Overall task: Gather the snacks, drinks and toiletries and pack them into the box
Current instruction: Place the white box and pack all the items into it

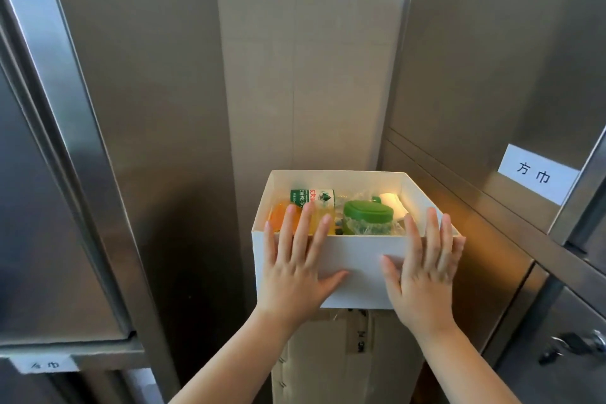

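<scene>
White card box (pixel 357 259), open-topped, sits on a brown cardboard carton (pixel 328 364) in the narrow gap between two stainless-steel cabinets (pixel 98 141). It is already loaded. An orange drink bottle (pixel 278 216) lies at the left, with a water bottle with green label (pixel 311 197) behind it. A green-lidded jar (pixel 367 211) in clear wrap is at the centre and a white item (pixel 392 202), type unclear, at the right. Left hand (pixel 295 269) and right hand (pixel 423 272) are both flat on the near wall. Fingers are straight and spread, their tips reaching past the rim, and the thumbs are splayed low on the wall. Nothing is curled round or pinched. Palms placed wide apart like this suit steadying or sliding the box squarely rather than lifting it, probably because the load is heavy and the card walls thin. Packing looks close to done. Tall contents could shift if the box is shoved unevenly. A paper label (pixel 537 174) marks the right-hand cabinet door.
</scene>
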Demonstrator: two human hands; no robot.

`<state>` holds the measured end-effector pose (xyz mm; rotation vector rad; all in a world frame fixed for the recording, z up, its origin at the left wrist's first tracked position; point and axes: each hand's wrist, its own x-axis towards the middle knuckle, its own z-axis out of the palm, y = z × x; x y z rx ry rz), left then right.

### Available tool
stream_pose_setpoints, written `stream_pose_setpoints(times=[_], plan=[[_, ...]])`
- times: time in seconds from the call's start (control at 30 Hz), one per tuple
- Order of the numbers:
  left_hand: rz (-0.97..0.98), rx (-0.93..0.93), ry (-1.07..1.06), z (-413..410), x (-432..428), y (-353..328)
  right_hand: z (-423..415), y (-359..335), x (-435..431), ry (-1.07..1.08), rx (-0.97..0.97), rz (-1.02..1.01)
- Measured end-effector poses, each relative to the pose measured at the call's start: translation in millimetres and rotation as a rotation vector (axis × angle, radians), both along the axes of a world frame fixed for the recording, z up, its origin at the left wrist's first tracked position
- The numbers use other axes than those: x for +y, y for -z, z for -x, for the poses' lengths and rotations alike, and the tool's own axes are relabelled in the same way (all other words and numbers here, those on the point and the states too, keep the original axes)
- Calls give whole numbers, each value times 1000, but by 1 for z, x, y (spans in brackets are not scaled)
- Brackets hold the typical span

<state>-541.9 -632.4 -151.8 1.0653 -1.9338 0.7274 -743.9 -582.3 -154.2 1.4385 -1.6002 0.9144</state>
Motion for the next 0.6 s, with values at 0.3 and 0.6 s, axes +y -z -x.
stream_pose_setpoints(times=[0.3,0.6], plan=[[-121,-80,-67,9,-50,-5,6,-9,-56,89,12,-202],[-222,-102,-84,26,-113,-12,19,-16,-120,124,-9,-297]])
